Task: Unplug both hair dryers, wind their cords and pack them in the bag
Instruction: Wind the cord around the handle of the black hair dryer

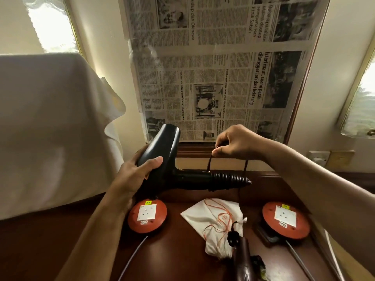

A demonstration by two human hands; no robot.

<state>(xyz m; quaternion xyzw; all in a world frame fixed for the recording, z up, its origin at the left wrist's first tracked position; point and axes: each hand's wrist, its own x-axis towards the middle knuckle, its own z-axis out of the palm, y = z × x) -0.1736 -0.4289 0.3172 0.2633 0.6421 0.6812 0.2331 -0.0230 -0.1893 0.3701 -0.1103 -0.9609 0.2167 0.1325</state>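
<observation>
Winding stage. Left hand point(134, 175) grips the black hair dryer point(162, 155) above the desk; right hand point(237, 145) pinches its cord point(209, 163) looped at the handle. Both red sockets appear empty. Second dryer point(241, 258) and white bag point(215, 216) lie below, nothing packed.

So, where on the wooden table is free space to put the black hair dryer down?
Bare wood shows between the left socket reel and the white bag, and near the front left edge of the table. Crowded: around the bag, the second dryer and the right socket reel.
</observation>
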